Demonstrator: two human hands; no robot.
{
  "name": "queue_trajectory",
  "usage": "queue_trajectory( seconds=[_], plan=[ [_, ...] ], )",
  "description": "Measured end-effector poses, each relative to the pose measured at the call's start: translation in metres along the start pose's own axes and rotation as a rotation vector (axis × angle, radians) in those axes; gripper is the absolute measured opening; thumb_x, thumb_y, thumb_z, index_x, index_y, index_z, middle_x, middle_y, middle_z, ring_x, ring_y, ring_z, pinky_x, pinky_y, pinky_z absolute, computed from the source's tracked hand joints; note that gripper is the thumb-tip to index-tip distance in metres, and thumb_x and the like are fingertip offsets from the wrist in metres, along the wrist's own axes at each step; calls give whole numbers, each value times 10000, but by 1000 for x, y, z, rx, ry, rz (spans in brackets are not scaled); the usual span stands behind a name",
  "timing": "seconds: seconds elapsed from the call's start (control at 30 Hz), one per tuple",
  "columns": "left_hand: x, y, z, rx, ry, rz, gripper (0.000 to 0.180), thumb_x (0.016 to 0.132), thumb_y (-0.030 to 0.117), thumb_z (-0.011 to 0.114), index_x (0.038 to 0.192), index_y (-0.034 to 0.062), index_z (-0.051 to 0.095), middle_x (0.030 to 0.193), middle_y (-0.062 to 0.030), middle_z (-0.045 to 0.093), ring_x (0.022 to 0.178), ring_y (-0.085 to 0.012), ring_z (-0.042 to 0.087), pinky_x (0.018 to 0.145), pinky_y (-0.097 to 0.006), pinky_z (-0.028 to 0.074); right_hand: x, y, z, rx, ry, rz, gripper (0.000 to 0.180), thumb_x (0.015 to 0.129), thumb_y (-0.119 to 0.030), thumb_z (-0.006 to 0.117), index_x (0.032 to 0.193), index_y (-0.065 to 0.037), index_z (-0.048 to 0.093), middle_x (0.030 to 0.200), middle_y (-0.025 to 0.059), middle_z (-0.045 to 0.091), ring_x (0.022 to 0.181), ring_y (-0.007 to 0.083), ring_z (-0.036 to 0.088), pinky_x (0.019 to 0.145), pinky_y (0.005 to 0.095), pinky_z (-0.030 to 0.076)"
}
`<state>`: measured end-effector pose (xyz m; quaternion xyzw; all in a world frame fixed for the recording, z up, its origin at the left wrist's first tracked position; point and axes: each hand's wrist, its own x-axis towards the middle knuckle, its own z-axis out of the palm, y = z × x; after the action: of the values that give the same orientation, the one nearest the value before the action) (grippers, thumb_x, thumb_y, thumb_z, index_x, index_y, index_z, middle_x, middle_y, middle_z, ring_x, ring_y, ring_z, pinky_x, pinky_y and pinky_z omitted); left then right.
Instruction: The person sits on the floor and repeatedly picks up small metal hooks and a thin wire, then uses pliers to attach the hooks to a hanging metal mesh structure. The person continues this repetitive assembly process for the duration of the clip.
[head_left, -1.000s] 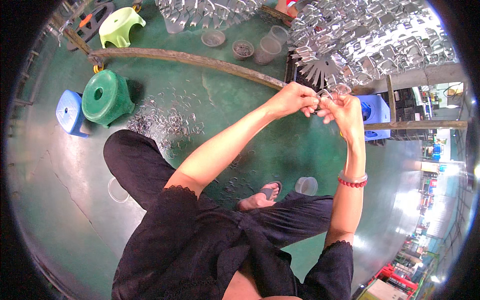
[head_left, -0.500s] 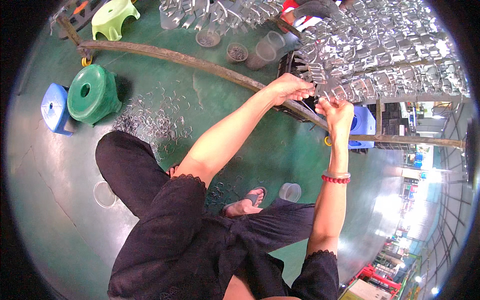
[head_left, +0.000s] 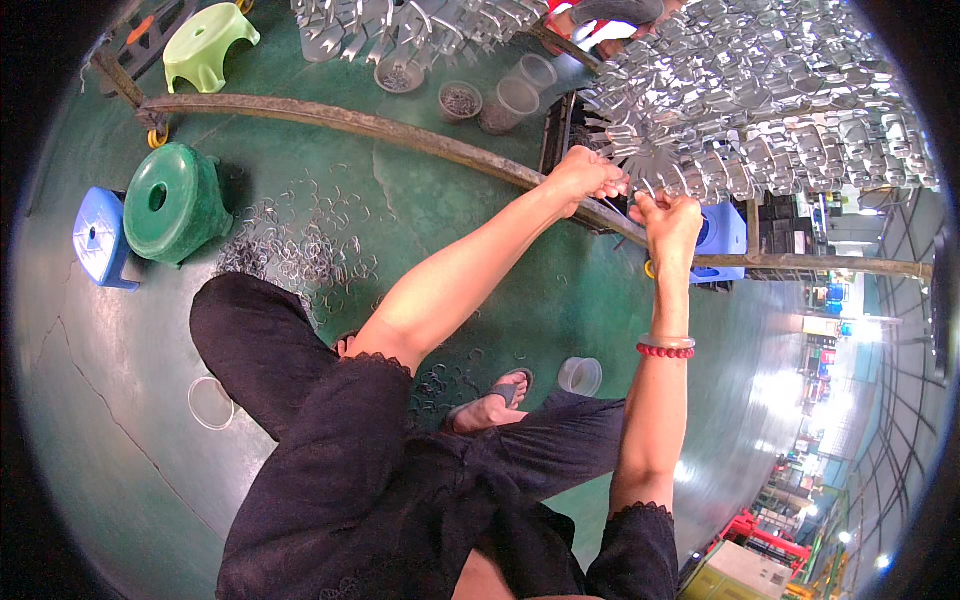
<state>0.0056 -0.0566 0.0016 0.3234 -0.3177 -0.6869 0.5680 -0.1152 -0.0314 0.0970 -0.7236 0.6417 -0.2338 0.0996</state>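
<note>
Rows of shiny bent metal parts (head_left: 770,100) hang in a dense mass at the upper right. At their lower left corner both my arms are stretched out. My left hand (head_left: 585,178) has its fingers closed in a pinch beside the hanging parts, and whatever lies in them is too small to make out. Close to its right, my right hand (head_left: 668,218) pinches at the lower edge of the parts. A thin silvery sliver shows by its fingertips, but I cannot tell what it is. A red bead bracelet (head_left: 665,350) circles my right wrist.
A worn rail (head_left: 350,120) crosses before me. Loose metal hooks (head_left: 300,245) litter the green floor. Green (head_left: 190,225), blue (head_left: 95,240) and yellow-green (head_left: 215,45) stools stand left. Tubs of small parts (head_left: 460,100) sit beyond the rail. Another person's red clothing (head_left: 605,35) shows behind.
The whole view has shifted slightly, so the stools and rail sit a little differently in it. Both hands stay pinched at the same corner of the hanging metal parts.
</note>
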Motion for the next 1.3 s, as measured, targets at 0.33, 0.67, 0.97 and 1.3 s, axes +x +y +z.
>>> queue_trajectory(
  seconds=[0.33, 0.67, 0.97, 1.3],
  plan=[
    [-7, -8, 8, -72, 3, -35, 143, 834, 136, 596, 864, -1, 623, 776, -62, 651, 655, -83, 580, 586, -200, 453, -6, 2, 4, -101, 84, 18, 168, 740, -90, 676, 731, 74, 641, 617, 137, 648, 569, 153, 650, 504, 266, 475],
    [-14, -8, 6, -90, 11, -15, 132, 829, 125, 588, 855, 0, 622, 778, -61, 646, 661, -90, 572, 595, -206, 442, -13, -11, 3, -49, 63, 30, 206, 759, -98, 670, 753, 102, 620, 628, 148, 647, 579, 171, 659, 484, 256, 480],
    [-24, -10, 1, -17, 35, 82, 153, 822, 135, 590, 850, -7, 641, 737, -43, 630, 646, -85, 549, 582, -210, 420, -20, -7, 10, 79, 71, 53, 196, 796, -87, 626, 795, 108, 615, 680, 157, 652, 563, 170, 654, 479, 259, 503],
    [-30, -4, -5, 3, -41, 42, 182, 852, 185, 584, 919, 24, 636, 810, -4, 640, 690, -59, 560, 618, -192, 438, -51, -19, -2, 186, 213, 31, 263, 828, -160, 613, 956, 69, 634, 704, 148, 660, 582, 157, 650, 540, 265, 492]
  ],
)
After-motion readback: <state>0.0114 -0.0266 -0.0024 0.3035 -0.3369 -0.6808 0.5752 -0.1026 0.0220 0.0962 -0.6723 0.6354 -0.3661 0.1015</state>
